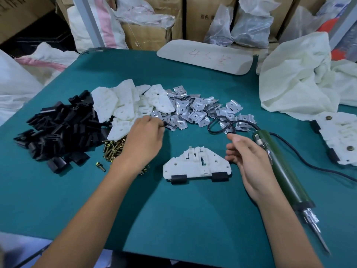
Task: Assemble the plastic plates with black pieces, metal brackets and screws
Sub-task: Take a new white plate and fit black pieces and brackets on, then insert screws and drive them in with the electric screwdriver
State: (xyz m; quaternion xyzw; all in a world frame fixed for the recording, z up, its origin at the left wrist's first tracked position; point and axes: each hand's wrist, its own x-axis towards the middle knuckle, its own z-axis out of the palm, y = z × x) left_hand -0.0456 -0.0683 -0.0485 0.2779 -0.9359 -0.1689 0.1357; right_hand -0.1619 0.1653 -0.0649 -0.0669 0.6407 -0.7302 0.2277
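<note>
Near the middle of the teal table one white plastic plate lies flat. Two black pieces are already clipped over its near edge and its round holes are bare, so brackets and screws look to be what is left. The left hand reaches over the brass-coloured screws to the near edge of the heap of metal brackets. Its fingers are bunched around something small and dark, and I cannot tell what it is or whether it is truly gripped. The right hand hovers just right of the plate with loosely curled, relaxed fingers and holds nothing. It is just beside the green electric screwdriver, which lies on the table. The plate is probably light and stiff, with thin ribs and tabs that could snap, so it is best held by its flat outer corners or pressed down on a plain patch. The brackets look like thin stamped sheet, light and springy. They are likely to snag on each other and may be sharp at the edges, so pinching one by a folded wing and lifting it clear seems wisest. Spare plates and a black pile sit to the left, and finished assemblies sit far right.
</note>
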